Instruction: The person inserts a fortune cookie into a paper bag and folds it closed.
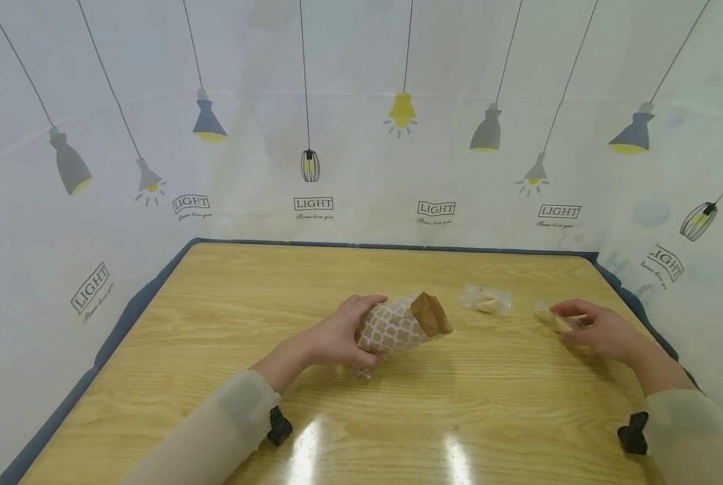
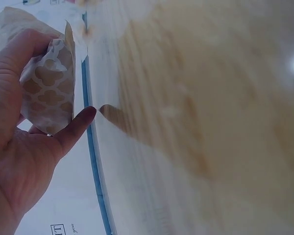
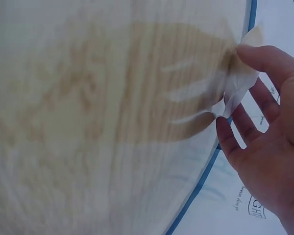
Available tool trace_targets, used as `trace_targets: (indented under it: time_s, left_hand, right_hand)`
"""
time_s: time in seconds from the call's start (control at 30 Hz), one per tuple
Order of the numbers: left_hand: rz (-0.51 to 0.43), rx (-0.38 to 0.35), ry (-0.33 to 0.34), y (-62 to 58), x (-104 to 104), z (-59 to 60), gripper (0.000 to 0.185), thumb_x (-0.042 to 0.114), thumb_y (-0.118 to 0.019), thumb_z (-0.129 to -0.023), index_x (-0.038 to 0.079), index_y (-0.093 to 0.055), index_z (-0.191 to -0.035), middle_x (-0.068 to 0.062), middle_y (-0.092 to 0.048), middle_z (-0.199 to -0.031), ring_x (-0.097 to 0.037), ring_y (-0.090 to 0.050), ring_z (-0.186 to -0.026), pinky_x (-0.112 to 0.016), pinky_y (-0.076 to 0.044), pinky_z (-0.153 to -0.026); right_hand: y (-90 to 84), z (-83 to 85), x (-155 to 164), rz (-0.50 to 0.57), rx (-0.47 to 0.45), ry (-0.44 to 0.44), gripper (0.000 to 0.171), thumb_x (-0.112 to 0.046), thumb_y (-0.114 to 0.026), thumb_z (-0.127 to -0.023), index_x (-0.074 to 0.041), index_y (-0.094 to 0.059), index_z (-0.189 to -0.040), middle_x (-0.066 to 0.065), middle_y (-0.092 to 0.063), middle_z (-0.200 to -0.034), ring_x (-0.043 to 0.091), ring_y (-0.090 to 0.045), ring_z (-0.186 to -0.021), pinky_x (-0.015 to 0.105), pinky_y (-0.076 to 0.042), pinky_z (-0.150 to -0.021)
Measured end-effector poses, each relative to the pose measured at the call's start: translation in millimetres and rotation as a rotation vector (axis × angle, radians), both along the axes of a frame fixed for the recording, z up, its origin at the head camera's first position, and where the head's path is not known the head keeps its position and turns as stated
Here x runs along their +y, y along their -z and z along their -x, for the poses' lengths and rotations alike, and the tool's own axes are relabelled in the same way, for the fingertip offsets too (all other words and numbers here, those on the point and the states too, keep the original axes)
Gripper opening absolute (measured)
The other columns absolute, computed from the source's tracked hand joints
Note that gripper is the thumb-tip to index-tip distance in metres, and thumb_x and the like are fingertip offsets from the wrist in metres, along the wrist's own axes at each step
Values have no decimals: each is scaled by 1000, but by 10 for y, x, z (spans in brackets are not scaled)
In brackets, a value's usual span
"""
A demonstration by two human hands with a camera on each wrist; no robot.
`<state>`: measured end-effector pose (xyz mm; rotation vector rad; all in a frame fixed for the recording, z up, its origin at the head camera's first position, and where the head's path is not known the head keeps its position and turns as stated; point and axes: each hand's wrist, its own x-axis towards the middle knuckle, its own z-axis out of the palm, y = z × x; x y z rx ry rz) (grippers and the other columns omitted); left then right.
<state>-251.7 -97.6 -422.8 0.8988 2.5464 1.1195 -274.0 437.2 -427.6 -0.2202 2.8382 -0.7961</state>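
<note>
My left hand (image 1: 343, 333) grips a tan paper bag (image 1: 391, 327) with a white lattice pattern, lying on its side. The bag's brown open mouth points right; what it holds is hidden. In the left wrist view, the thumb and fingers of the left hand (image 2: 27, 161) curl round the patterned paper bag (image 2: 49, 88). At the right, my right hand (image 1: 606, 333) pinches a fortune cookie (image 1: 558, 322) in a clear wrapper, low over the table. The right wrist view has the wrapper (image 3: 240, 90) between thumb and fingers of the right hand (image 3: 269, 156). Another wrapped fortune cookie (image 1: 487, 301) lies between bag and right hand.
A light wooden table (image 1: 246, 283) with a blue border spreads beneath both hands. White sheets (image 1: 361, 155) printed with hanging lamps stand behind it and at both sides. Black straps or mounts (image 1: 279, 426) sit at both wrists.
</note>
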Motion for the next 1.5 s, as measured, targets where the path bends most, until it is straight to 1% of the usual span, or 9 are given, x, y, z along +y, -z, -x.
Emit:
trace_targets:
  time_s: [0.2, 0.33, 0.47, 0.67, 0.9, 1.0, 1.17, 1.37, 1.5]
  left_hand:
    - [1, -2, -1, -2, 12, -16, 110, 18, -93, -81, 15, -30, -172, -16, -48, -150, -28, -49, -131, -56, -49, -116]
    - [-3, -9, -4, -8, 14, -23, 111, 18, -93, -81, 16, -30, -172, -16, -48, -150, -29, -49, -132, -57, -50, -116]
    - [-12, -4, -7, -7, 15, -17, 111, 18, -94, -80, 15, -31, -172, -16, -48, -149, -29, -49, -132, -58, -50, -116]
    - [-8, 2, -10, -6, 18, -7, 112, 19, -94, -79, 16, -32, -172, -16, -49, -150, -29, -50, -132, -57, -49, -117]
    - [-2, 2, 3, 2, 34, -6, 111, 18, -94, -81, 14, -31, -172, -17, -48, -152, -29, -49, -133, -57, -49, -116]
    - [-3, 2, 11, 3, 42, -7, 110, 18, -93, -81, 14, -30, -172, -17, -47, -152, -30, -49, -133, -57, -49, -116]
    - [-3, 4, 12, 1, 46, -10, 110, 18, -93, -81, 14, -31, -172, -16, -48, -151, -29, -49, -132, -57, -50, -115]
    - [2, -5, 18, -12, 57, -21, 109, 17, -93, -82, 17, -31, -172, -16, -47, -153, -29, -48, -133, -57, -49, -116]
    - [6, -2, 22, -9, 58, -20, 109, 17, -92, -82, 15, -30, -172, -17, -46, -153, -30, -48, -134, -57, -49, -116]
  right_hand:
    - [-75, -117, -41, -39, 70, 25, 48, -30, -61, -113, -1, -59, -151, 34, -59, -150, 49, -63, -123, 50, -60, -88]
    - [-164, -223, -97, 13, 166, 39, 48, -38, -51, -117, -7, -63, -152, 25, -68, -142, 21, -71, -113, 35, -59, -81]
    - [-311, -347, -284, 101, 250, 24, 45, -38, -53, -117, -13, -65, -152, 8, -74, -126, -4, -65, -96, 27, -53, -71]
    - [-493, -526, -768, 199, 350, -44, 35, -27, -62, -114, -11, -69, -144, -5, -69, -95, 15, -57, -76, 30, -47, -59]
    - [-574, -655, -1192, 292, 404, -114, 27, -21, -59, -115, -15, -73, -137, -3, -62, -73, 15, -51, -53, 31, -46, -48]
    - [-605, -711, -1325, 339, 407, -149, 26, -18, -57, -115, -15, -71, -137, -3, -69, -77, 16, -55, -53, 32, -49, -48]
    - [-649, -730, -1493, 389, 339, -185, 25, -20, -58, -115, -16, -70, -137, 0, -64, -79, 19, -53, -52, 34, -49, -48]
    - [-690, -741, -1639, 448, 222, -247, 43, -18, -67, -110, -16, -60, -153, 4, -69, -98, 18, -59, -71, 35, -52, -59]
    - [-700, -746, -1741, 408, 288, -271, 49, -16, -71, -108, -20, -58, -155, 5, -71, -109, 16, -57, -72, 31, -51, -60]
